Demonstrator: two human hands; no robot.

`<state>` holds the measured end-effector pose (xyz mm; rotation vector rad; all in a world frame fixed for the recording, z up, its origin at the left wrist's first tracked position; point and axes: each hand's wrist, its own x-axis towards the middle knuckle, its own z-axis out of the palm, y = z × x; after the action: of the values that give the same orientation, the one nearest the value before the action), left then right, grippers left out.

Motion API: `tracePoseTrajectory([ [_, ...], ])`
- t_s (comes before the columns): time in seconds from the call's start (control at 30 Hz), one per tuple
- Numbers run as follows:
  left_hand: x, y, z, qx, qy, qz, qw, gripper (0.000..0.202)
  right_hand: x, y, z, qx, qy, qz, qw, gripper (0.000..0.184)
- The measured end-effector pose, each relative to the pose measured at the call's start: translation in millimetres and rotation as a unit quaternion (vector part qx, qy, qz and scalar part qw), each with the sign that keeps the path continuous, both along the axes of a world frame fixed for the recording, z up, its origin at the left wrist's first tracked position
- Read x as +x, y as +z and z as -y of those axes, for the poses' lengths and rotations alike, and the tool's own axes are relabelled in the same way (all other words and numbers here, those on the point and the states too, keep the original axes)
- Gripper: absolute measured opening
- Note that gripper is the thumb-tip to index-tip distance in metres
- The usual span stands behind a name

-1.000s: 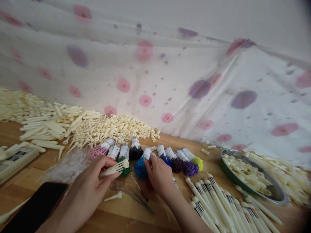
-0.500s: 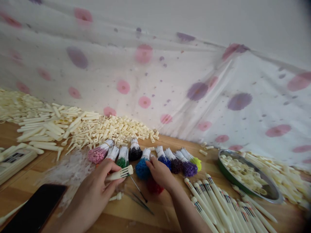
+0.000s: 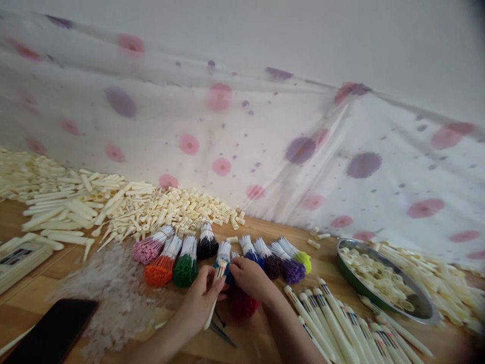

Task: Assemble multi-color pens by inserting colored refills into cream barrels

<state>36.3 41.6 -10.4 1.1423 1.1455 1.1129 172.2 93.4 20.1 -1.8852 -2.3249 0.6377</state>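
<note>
My left hand (image 3: 200, 301) is closed around a cream multi-colour pen (image 3: 209, 314), held nearly upright with its slotted top up. Coloured marks show in the slots. My right hand (image 3: 253, 279) has its fingers pinched at the white ends of the red-tipped refill bundle (image 3: 242, 304). Whatever is between those fingers is hidden. Behind the pen, the light-blue refill bundle (image 3: 224, 249) is partly covered. Tweezers (image 3: 223, 333) lie on the table below my hands. Orange (image 3: 158, 273), green (image 3: 185, 270) and black (image 3: 207, 245) bundles are to the left.
Finished-looking pens (image 3: 337, 318) lie in a row at right, by a metal bowl (image 3: 423, 303) of cream parts. Piles of barrels (image 3: 64, 207) and slotted pieces (image 3: 189, 205) run along the back left. A phone (image 3: 53, 331) and clear plastic bits (image 3: 117, 298) lie left.
My left hand has moved right and down, turning the pen from sideways to nearly upright beside my right hand. The orange bundle is now uncovered. The view has shifted slightly.
</note>
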Motion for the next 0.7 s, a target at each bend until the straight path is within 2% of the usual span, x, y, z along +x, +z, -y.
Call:
tracePoseTrajectory([
  [0.2,-0.9,-5.9,-4.5,0.009,0.010,0.008,1.000,0.053,7.3,8.8,31.4,0.020,0.007,-0.017,1.000,0.028],
  [0.37,-5.7,-8.8,-2.5,0.051,0.005,-0.054,0.997,0.039,25.0,22.4,54.8,0.020,0.038,-0.045,0.998,0.028],
  [0.5,-20.4,11.8,2.7,0.084,-0.014,-0.133,0.987,0.017,56.5,37.9,55.4,0.046,0.043,-0.141,0.988,0.033],
  [0.6,-41.4,31.5,5.2,0.112,-0.031,-0.185,0.976,0.008,76.4,52.4,56.9,0.046,0.127,-0.189,0.973,0.029],
  [0.7,-62.5,45.1,5.7,0.262,-0.026,-0.333,0.905,0.016,83.8,63.8,61.4,0.064,0.220,-0.201,0.953,0.022],
])
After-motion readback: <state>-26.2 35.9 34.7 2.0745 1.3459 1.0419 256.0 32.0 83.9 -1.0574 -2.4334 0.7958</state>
